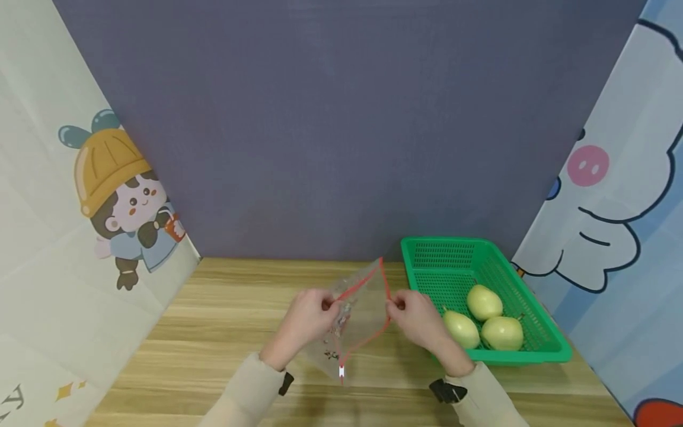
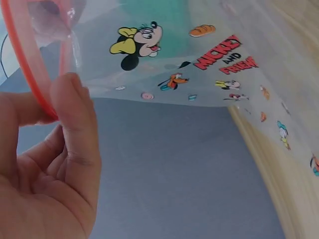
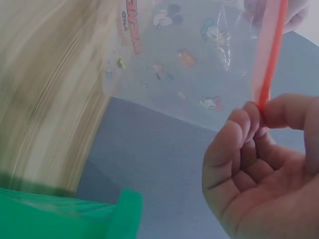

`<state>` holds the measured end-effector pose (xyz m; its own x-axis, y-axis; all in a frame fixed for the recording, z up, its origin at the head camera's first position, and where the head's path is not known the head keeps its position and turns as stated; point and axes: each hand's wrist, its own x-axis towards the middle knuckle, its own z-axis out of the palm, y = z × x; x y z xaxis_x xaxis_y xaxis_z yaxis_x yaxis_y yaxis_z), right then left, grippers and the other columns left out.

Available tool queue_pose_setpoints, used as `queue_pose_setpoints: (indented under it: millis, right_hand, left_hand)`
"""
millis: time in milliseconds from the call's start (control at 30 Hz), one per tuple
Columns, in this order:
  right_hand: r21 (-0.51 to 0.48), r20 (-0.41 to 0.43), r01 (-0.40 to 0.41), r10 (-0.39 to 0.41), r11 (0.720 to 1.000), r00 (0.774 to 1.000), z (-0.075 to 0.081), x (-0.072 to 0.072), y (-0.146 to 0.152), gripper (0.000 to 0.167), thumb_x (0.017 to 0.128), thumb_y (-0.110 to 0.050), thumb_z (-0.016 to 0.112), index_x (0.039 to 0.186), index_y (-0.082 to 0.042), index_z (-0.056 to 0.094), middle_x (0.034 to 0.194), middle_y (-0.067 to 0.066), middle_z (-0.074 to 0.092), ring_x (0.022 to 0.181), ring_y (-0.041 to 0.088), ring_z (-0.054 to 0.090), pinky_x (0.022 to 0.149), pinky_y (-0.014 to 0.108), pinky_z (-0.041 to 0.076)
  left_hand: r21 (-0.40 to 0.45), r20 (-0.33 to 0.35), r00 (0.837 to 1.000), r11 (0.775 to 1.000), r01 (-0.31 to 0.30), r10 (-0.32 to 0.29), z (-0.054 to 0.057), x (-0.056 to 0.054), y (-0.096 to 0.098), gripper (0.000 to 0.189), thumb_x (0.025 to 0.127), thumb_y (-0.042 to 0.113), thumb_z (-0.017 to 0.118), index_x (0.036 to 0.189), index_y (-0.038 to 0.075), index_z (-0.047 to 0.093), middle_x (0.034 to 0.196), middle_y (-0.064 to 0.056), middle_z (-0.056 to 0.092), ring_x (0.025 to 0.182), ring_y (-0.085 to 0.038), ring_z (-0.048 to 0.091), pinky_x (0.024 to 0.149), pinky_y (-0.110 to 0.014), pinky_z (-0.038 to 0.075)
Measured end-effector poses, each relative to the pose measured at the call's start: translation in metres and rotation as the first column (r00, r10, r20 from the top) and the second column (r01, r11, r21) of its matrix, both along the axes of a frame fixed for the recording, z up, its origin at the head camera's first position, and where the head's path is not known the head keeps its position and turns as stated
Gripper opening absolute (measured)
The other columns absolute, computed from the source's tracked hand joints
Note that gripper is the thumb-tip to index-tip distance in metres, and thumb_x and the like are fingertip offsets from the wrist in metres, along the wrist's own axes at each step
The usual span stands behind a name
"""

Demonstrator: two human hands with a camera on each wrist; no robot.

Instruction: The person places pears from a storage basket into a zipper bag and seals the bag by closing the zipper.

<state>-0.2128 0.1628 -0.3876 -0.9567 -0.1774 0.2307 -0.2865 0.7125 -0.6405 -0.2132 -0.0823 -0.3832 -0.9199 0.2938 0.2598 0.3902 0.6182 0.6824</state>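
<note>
Between both hands hangs a clear zip bag with a red rim, its mouth spread apart. Cartoon prints show on its film in the left wrist view. My left hand pinches one side of the red rim between thumb and fingers. The opposite side of the rim is pinched by my right hand. A white slider sits at the near end of the zip. Nothing but the prints can be made out in the bag.
A green plastic basket stands to the right on the wooden table, close by my right hand. Three pale green pears lie in it. A dark grey panel rises behind the table, with cartoon-printed walls at both sides.
</note>
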Motion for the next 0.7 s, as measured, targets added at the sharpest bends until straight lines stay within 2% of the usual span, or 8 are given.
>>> queue_pose_setpoints:
  millis: [133, 300, 400, 500, 633, 700]
  right_hand:
    - [-0.042, -0.006, 0.027, -0.027, 0.999, 1.0, 0.001, -0.001, 0.005, 0.021, 0.096, -0.013, 0.062, 0.076, -0.013, 0.068, 0.06, -0.005, 0.053, 0.051, 0.012, 0.043, 0.049, 0.026, 0.038]
    - [-0.112, -0.043, 0.101, -0.107, 0.988, 0.993, 0.001, -0.002, 0.009, 0.02, 0.095, -0.014, 0.061, 0.076, -0.012, 0.069, 0.059, -0.003, 0.054, 0.051, 0.014, 0.045, 0.051, 0.028, 0.04]
    - [-0.124, -0.066, 0.134, -0.143, 0.983, 0.987, -0.002, -0.003, 0.007, 0.023, 0.097, -0.016, 0.06, 0.076, -0.011, 0.068, 0.059, -0.002, 0.053, 0.052, 0.015, 0.046, 0.052, 0.028, 0.04]
    - [-0.09, -0.06, 0.143, -0.149, 0.986, 0.987, -0.005, 0.0, 0.001, 0.026, 0.099, -0.022, 0.061, 0.077, -0.012, 0.068, 0.06, -0.004, 0.053, 0.054, 0.014, 0.047, 0.052, 0.028, 0.042]
    - [-0.054, -0.015, 0.098, -0.099, 0.994, 0.995, -0.005, 0.008, -0.01, 0.027, 0.099, -0.029, 0.064, 0.076, -0.017, 0.071, 0.06, -0.006, 0.052, 0.056, 0.012, 0.047, 0.054, 0.028, 0.042]
    - [-0.07, 0.013, 0.068, -0.067, 0.995, 0.998, -0.005, 0.011, -0.015, 0.029, 0.098, -0.028, 0.066, 0.071, -0.018, 0.069, 0.057, -0.007, 0.048, 0.054, 0.011, 0.043, 0.051, 0.027, 0.038]
  left_hand:
    - [0.081, 0.072, 0.997, 0.996, -0.029, 0.023, -0.001, -0.001, -0.004, 0.02, 0.098, 0.01, 0.059, 0.083, 0.004, 0.071, 0.062, 0.0, 0.061, 0.046, -0.01, 0.056, 0.039, -0.025, 0.049]
    - [0.195, 0.159, 0.986, 0.977, -0.087, 0.056, 0.001, 0.0, -0.011, 0.019, 0.098, 0.009, 0.058, 0.082, 0.005, 0.069, 0.064, -0.007, 0.063, 0.047, -0.017, 0.062, 0.046, -0.04, 0.059]
    - [0.24, 0.161, 0.985, 0.967, -0.091, 0.053, 0.001, 0.001, -0.011, 0.017, 0.097, 0.008, 0.059, 0.085, 0.002, 0.07, 0.064, -0.007, 0.065, 0.046, -0.018, 0.063, 0.046, -0.04, 0.059]
    - [0.26, 0.147, 0.988, 0.962, -0.081, 0.043, -0.001, 0.001, -0.008, 0.017, 0.097, 0.009, 0.059, 0.091, -0.001, 0.071, 0.065, -0.008, 0.067, 0.046, -0.018, 0.063, 0.044, -0.037, 0.058]
    - [0.284, 0.141, 0.99, 0.956, -0.069, 0.03, -0.004, 0.001, -0.003, 0.019, 0.098, 0.009, 0.057, 0.093, -0.004, 0.07, 0.065, -0.006, 0.067, 0.046, -0.017, 0.062, 0.044, -0.039, 0.058]
    - [0.296, 0.141, 0.99, 0.953, -0.067, 0.026, -0.005, 0.001, -0.002, 0.019, 0.099, 0.009, 0.057, 0.091, -0.003, 0.07, 0.065, -0.004, 0.066, 0.046, -0.017, 0.061, 0.045, -0.039, 0.058]
